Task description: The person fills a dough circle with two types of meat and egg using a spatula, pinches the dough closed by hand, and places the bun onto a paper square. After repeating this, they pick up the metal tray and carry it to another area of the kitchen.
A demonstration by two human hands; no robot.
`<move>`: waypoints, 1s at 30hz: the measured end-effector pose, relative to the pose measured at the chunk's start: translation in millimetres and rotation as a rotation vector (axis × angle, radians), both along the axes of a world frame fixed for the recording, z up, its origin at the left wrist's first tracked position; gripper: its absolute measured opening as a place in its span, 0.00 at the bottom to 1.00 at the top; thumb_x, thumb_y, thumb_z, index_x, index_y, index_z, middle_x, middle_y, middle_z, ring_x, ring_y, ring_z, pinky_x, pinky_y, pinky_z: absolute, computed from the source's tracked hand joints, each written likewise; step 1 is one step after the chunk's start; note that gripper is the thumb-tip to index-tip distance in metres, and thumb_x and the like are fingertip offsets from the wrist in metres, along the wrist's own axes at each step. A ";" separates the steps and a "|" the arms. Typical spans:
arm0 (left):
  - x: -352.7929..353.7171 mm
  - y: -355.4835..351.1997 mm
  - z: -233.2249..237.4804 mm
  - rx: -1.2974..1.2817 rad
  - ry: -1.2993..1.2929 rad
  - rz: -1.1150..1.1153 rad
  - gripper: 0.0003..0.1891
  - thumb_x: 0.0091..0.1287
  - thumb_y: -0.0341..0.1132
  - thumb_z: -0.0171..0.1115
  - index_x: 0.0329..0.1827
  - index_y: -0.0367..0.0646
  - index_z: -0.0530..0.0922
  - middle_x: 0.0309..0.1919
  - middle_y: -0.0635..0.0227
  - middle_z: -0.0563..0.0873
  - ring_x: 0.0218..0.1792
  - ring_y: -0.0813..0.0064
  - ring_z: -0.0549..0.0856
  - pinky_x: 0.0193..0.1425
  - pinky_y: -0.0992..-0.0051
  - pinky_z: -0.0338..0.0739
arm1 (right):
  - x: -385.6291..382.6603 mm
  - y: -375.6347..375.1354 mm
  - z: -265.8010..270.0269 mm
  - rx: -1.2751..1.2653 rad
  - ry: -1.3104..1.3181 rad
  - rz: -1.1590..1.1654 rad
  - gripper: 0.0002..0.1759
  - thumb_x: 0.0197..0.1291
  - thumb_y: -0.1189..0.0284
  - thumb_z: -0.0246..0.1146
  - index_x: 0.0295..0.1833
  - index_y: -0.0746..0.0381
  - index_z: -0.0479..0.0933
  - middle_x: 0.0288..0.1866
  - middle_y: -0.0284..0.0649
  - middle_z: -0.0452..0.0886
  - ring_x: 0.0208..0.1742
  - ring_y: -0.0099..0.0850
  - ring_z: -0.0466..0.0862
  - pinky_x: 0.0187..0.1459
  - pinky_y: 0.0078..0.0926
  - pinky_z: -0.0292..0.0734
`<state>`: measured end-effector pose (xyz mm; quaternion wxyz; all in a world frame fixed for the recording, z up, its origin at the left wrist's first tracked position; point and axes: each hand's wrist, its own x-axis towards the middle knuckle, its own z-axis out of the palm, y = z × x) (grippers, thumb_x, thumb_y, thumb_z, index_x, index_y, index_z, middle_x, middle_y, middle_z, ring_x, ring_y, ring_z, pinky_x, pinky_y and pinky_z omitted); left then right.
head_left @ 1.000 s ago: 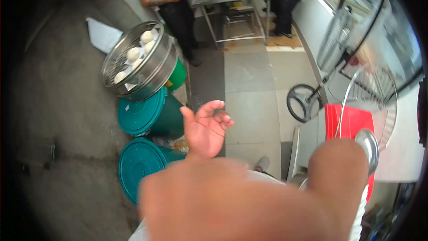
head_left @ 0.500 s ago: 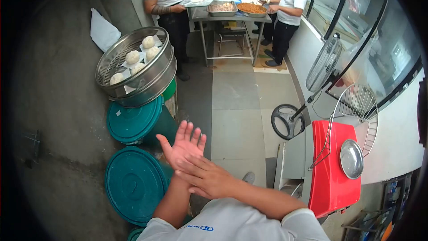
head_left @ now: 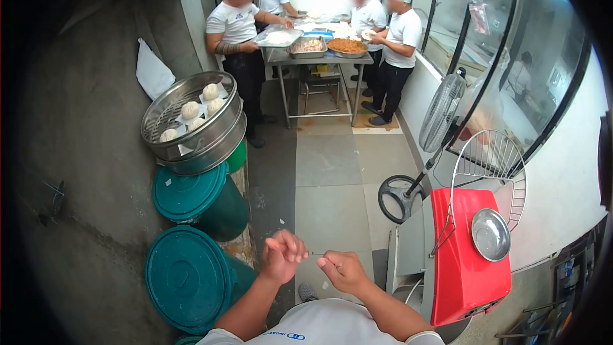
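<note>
Both of my hands are raised in front of my shirt, a small gap between them. My left hand point(head_left: 283, 256) has its fingers curled in toward the palm, slightly blurred, and nothing shows in it. My right hand point(head_left: 343, 271) is folded into a loose fist with the thumb pointing left, and no object shows in it. Neither hand touches anything. Nearest on the left are two green lidded bins point(head_left: 189, 276). A round metal steamer point(head_left: 203, 149) with several white buns point(head_left: 190, 110) rests over the farther one.
A red machine point(head_left: 465, 281) with a metal bowl point(head_left: 491, 235) stands at the right, a fan point(head_left: 442, 110) behind it. Several people in white shirts are around a metal table point(head_left: 319, 59) with trays of food. Tiled floor point(head_left: 329, 211) lies between.
My hands have come apart from touching palm and fingers, and their fingers have curled in. The view has tilted up, showing more of the people at the table.
</note>
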<state>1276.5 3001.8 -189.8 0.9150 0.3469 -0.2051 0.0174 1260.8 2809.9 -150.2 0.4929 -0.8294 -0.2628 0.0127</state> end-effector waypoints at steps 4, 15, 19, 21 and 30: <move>-20.3 -35.8 -3.7 0.225 -0.085 0.002 0.37 0.68 0.71 0.50 0.18 0.43 0.70 0.25 0.65 0.75 0.31 0.72 0.77 0.42 0.69 0.74 | -16.4 -33.5 0.8 0.109 -0.146 -0.116 0.11 0.70 0.69 0.63 0.36 0.64 0.76 0.23 0.38 0.77 0.24 0.32 0.77 0.30 0.30 0.74; -55.9 -104.1 -12.0 0.880 -0.236 -0.875 0.47 0.61 0.80 0.48 0.51 0.39 0.84 0.40 0.67 0.86 0.41 0.74 0.83 0.48 0.73 0.78 | -43.1 -102.1 -9.9 0.211 -0.257 0.206 0.25 0.77 0.58 0.46 0.59 0.66 0.80 0.56 0.50 0.82 0.62 0.44 0.78 0.63 0.37 0.72; -58.3 -113.0 -10.4 0.797 -0.307 -0.979 0.51 0.57 0.82 0.47 0.55 0.37 0.83 0.49 0.59 0.87 0.48 0.68 0.85 0.58 0.68 0.79 | -59.9 -103.9 -9.9 0.311 -0.060 0.500 0.37 0.79 0.49 0.35 0.60 0.67 0.80 0.63 0.55 0.79 0.72 0.49 0.72 0.68 0.43 0.69; -59.6 -114.1 -8.7 0.746 -0.339 -0.892 0.51 0.59 0.81 0.45 0.55 0.36 0.83 0.51 0.58 0.85 0.51 0.66 0.83 0.57 0.67 0.79 | -59.2 -114.2 -17.2 0.350 -0.022 0.508 0.35 0.79 0.49 0.37 0.62 0.65 0.80 0.67 0.54 0.77 0.71 0.49 0.73 0.70 0.43 0.66; -53.4 -102.3 22.5 0.404 -0.167 -0.175 0.40 0.68 0.71 0.47 0.41 0.35 0.85 0.41 0.63 0.81 0.48 0.66 0.83 0.58 0.62 0.78 | -56.6 -131.2 -33.0 0.695 0.202 -0.145 0.16 0.76 0.63 0.56 0.39 0.65 0.76 0.44 0.43 0.82 0.47 0.30 0.81 0.53 0.31 0.77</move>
